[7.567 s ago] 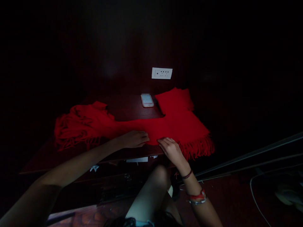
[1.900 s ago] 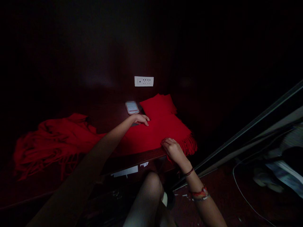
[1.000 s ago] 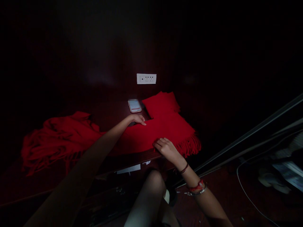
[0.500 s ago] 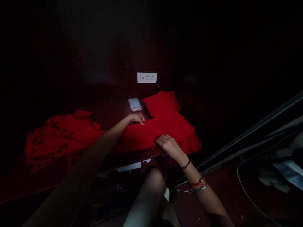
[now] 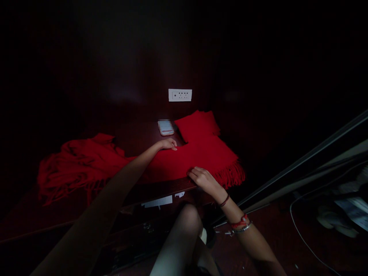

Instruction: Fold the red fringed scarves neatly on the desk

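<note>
A red fringed scarf (image 5: 172, 165) lies spread along a dark wooden desk. My left hand (image 5: 169, 144) pinches its far edge near the middle, thumb and fingers together. On the near edge, by the front of the desk, my right hand (image 5: 202, 178) has its fingers curled over the cloth. The scarf's right part ends in fringe beside my right wrist. Its left part (image 5: 80, 157) is rumpled in a loose heap, partly behind my left forearm. A folded red piece of cloth (image 5: 198, 125) lies behind the flat part; whether it joins the scarf I cannot tell.
A phone (image 5: 166, 127) lies on the desk beyond my left hand. A white wall socket (image 5: 180, 95) is above it. Papers (image 5: 158, 201) show below the desk's front edge. At the right, a pale cable (image 5: 299, 237) runs over the floor.
The rumpled left part of the scarf has shifted slightly to the right. Both hands stay on the scarf's edges, nearly where they were. The view has moved a little.
</note>
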{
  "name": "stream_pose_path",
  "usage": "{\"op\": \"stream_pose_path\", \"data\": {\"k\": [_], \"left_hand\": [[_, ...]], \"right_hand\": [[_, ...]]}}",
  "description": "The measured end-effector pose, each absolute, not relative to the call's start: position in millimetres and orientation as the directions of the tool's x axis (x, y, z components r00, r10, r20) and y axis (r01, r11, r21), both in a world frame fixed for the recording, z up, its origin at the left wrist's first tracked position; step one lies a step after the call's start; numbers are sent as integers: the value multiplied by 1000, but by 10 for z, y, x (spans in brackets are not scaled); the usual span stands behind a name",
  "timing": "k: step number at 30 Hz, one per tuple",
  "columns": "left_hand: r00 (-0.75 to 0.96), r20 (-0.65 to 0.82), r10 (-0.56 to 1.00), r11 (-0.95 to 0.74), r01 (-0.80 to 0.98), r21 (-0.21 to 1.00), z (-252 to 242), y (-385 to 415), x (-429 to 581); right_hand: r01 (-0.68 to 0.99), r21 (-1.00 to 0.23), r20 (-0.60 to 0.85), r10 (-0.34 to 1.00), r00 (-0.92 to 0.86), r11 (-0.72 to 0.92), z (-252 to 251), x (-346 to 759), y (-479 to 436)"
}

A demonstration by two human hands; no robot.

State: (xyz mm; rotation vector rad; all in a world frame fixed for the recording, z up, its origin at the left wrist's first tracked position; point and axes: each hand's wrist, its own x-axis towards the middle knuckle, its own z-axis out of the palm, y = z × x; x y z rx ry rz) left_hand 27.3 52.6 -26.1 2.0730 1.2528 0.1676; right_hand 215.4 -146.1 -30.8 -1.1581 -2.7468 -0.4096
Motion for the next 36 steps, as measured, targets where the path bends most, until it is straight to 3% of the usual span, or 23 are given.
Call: {"op": "stream_pose_path", "data": {"k": [11,20,23,27,30,36], "left_hand": [[560,-150,815,-411,741,532,-267,482,235],[596,-31,802,-555,764,329,-238,321,248],[613,41,789,-609,771,185,-223,164,171],[687,145,712,-694,720,-7,-190,-192,53],[743,148,653,-751,660,1,-160,-465,-31],[821,68,567,-822,557,119,-137,-704,-214]], "right_hand": [[726,115,260,685,-681,678,-316,2162,-1480],[672,-128,276,677,-682,729,-267,2222,-1487],[663,-147,303,671,-677,734,-250,2309,-1537],[749,-40,317,719,-618,662,-240,2497,-1594],[778,-8,322,738,-593,628,-210,2588,-1624],[762,-105,384,733,-562,639,-159,2371,-1596]]}}
